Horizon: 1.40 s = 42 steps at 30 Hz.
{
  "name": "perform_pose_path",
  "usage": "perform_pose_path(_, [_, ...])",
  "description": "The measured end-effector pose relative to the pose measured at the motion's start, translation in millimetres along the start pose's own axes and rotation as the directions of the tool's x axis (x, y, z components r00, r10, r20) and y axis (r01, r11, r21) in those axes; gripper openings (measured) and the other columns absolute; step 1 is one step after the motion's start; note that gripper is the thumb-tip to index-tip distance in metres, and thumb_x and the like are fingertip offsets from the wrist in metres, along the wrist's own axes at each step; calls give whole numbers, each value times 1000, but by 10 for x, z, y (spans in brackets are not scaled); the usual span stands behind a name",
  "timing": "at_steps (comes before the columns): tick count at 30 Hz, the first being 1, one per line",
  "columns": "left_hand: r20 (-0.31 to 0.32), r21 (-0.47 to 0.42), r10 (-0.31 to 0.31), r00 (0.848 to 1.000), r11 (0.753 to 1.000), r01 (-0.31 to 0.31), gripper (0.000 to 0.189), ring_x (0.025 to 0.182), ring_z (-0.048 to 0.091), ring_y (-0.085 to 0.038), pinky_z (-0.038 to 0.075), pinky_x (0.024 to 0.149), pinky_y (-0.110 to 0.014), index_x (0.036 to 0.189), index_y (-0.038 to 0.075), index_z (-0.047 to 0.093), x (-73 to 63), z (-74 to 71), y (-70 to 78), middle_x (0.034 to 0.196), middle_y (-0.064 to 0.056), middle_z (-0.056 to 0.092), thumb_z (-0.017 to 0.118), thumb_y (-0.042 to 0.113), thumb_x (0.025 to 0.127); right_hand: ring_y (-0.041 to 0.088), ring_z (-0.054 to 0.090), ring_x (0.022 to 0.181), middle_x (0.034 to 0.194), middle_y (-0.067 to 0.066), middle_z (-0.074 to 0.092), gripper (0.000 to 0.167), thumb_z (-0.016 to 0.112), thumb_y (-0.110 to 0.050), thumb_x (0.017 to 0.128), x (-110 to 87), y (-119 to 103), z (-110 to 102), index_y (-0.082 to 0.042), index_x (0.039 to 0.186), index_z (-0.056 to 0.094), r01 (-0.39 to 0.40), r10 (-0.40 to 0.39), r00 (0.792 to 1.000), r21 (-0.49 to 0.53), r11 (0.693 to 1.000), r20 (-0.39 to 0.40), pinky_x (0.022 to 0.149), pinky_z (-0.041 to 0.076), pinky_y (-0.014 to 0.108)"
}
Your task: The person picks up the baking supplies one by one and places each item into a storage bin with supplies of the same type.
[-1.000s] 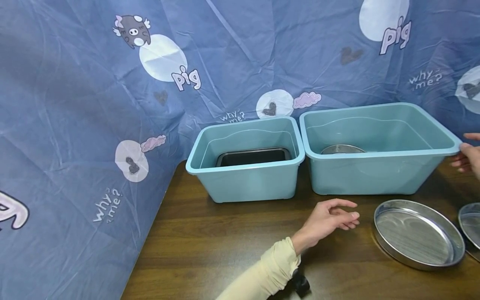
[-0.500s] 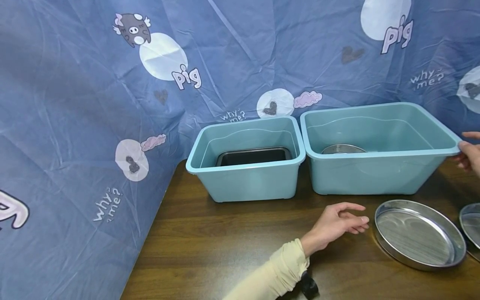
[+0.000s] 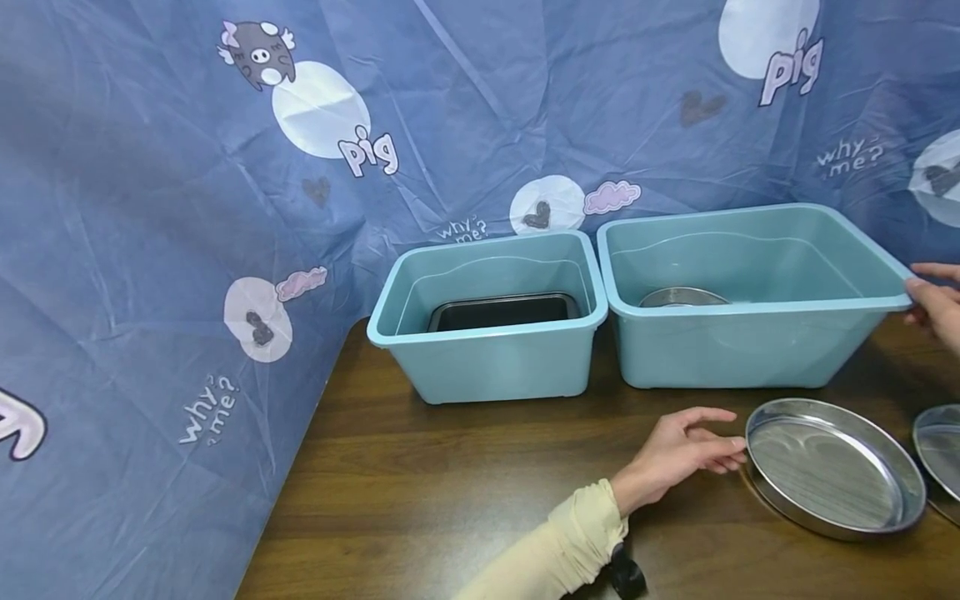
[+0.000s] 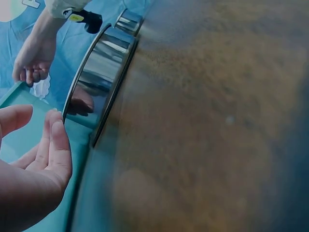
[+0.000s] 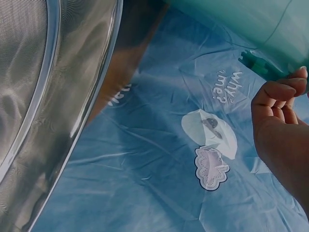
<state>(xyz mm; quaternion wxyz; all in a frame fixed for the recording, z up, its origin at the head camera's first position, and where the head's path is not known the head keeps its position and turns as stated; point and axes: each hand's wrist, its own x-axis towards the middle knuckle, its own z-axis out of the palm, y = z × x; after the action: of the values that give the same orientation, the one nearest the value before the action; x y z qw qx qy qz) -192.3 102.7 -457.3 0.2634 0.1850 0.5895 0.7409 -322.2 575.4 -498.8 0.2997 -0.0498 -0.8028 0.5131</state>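
My left hand [image 3: 678, 458], fingers loosely extended and thumb apart, reaches the left edge of a round metal sieve [image 3: 832, 475] with fine mesh, flat on the table. In the left wrist view the fingertips lie at or against the rim of the sieve [image 4: 101, 63]; firm contact cannot be told. My right hand [image 3: 937, 304], partly cut off by the head view's edge, holds the right front corner of the right-hand teal bin [image 3: 738, 350]. The right wrist view has the right hand [image 5: 280, 111] with fingers curled at the bin's rim.
A smaller teal bin [image 3: 502, 367] stands against the right-hand one, with a dark rectangular tray [image 3: 502, 312] inside. A round metal rim [image 3: 682, 297] shows within the right bin. Another sieve [image 3: 941, 446] is cut off at the right. A blue printed cloth [image 3: 450, 100] hangs behind the table.
My left hand has moved rightward, from a gap beside the sieve to its left edge. The right hand stays at the bin's corner; bins and sieves keep their places.
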Motion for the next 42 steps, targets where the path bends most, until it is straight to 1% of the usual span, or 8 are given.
perform_pose_path(4, [-7, -8, 8, 1000, 1000, -8, 38, 66, 65, -7, 55, 64, -19, 132, -1, 64, 24, 21, -12, 97, -33, 72, 69, -5, 95, 2, 49, 40, 54, -18, 58, 31, 55, -25, 107, 14, -34, -6, -39, 134, 58, 3, -3, 1000, 0, 1000, 8, 34, 35, 19])
perform_pose_path(11, [-24, -2, -8, 1000, 1000, 8, 36, 64, 64, -7, 55, 63, -19, 129, 1, 65, 58, 58, -54, 92, -29, 73, 70, -6, 94, 0, 49, 41, 56, -21, 57, 32, 55, -26, 107, 29, -33, 0, -41, 135, 57, 1, -1, 1000, -33, 999, 4, 34, 36, 18])
perform_pose_path(13, [-23, 1, -14, 1000, 1000, 14, 35, 65, 66, -9, 56, 63, -19, 128, 1, 66, 66, 67, -66, 92, -30, 73, 70, -7, 94, -1, 49, 42, 57, -22, 57, 33, 55, -25, 108, 29, -22, 5, -39, 137, 58, 5, -5, 1000, -44, 999, -1, 35, 37, 17])
perform_pose_path(16, [-25, 12, -15, 1000, 1000, 16, 34, 72, 73, -21, 56, 63, -20, 127, 3, 67, 72, 79, -76, 93, -32, 72, 70, -6, 94, -2, 50, 42, 58, -21, 58, 32, 56, -24, 108, 32, 9, 11, -37, 137, 60, 15, -15, 1000, -36, 999, -5, 34, 37, 17])
perform_pose_path(20, [-31, 10, -19, 999, 1000, 19, 33, 73, 74, -26, 56, 62, -20, 125, 5, 67, 85, 88, -98, 91, -31, 72, 70, -7, 94, -1, 50, 42, 58, -21, 58, 33, 56, -24, 108, 43, 69, 8, -34, 139, 61, 27, -28, 1000, -37, 999, -13, 34, 37, 17])
perform_pose_path(29, [-52, 26, -57, 997, 998, 58, 35, 65, 66, -11, 55, 61, -20, 124, 8, 68, 75, 109, -135, 87, -23, 75, 72, -7, 93, 0, 53, 43, 59, -17, 62, 32, 59, -21, 107, 25, 74, 1, -31, 136, 66, 38, -39, 999, 43, 998, 7, 34, 39, 17])
perform_pose_path(35, [-66, 92, -64, 996, 993, 70, 41, 60, 63, -8, 56, 59, -19, 130, 6, 66, 76, 149, -145, 79, -14, 75, 73, -6, 92, 1, 53, 41, 59, -14, 63, 30, 59, -20, 106, 46, 93, -1, -28, 135, 67, 50, -52, 998, 67, 996, 20, 33, 39, 18])
perform_pose_path(42, [-73, 123, -82, 994, 988, 90, 45, 58, 62, -8, 57, 59, -21, 135, 3, 63, 71, 191, -151, 77, -13, 75, 73, -5, 92, 4, 51, 39, 57, -13, 62, 29, 59, -21, 107, -6, -14, 2, -32, 132, 66, 27, -30, 999, 76, 997, 33, 33, 40, 19])
